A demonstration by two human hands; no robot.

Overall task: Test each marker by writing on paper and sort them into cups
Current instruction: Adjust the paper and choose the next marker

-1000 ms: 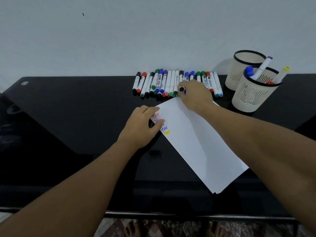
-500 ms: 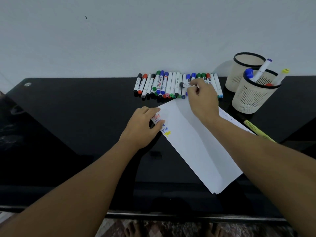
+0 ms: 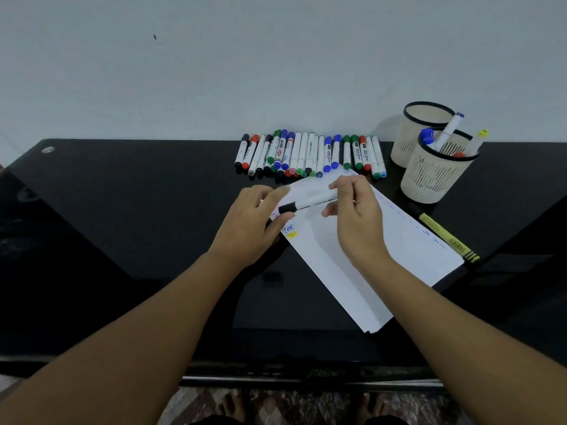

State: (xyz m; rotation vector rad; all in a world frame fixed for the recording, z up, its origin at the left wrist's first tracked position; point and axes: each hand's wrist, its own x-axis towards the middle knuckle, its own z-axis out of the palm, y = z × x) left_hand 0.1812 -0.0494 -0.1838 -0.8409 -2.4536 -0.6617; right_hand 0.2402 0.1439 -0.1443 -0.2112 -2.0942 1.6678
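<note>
Marker in hand: a white marker with a black cap (image 3: pixel 308 204), held level just above the paper (image 3: pixel 352 256), cap end pointing left. I read this as the next one up for testing.
Right hand: my right hand (image 3: pixel 357 216) has its fingertips curled round the barrel of that marker, pinching it near the right end.
Left hand: my left hand (image 3: pixel 250 223) closes thumb and forefinger on the black cap. I judge the cap is about to be pulled off, not yet off.
Paper: a white stack lying slantwise on the black table (image 3: pixel 138 225), with a few small colored test scribbles near its far-left corner, partly under my left hand. Most of the sheet is bare.
Done so far: the nearer cup (image 3: pixel 435 176) at the far right holds a handful of markers. I can make out blue caps, a white one, a yellow-tipped one and something red.
Farther cup: the cup behind it (image 3: pixel 412 133) shows nothing inside from this angle, though I cannot see to its bottom.
Left to do: the long row of markers (image 3: pixel 310 154) against the far wall is untouched — roughly twenty, so most of the job remains.
Stray: a yellow highlighter (image 3: pixel 448 237) lies on the table just beside the paper's right edge — I cannot tell whether it has been tested.
</note>
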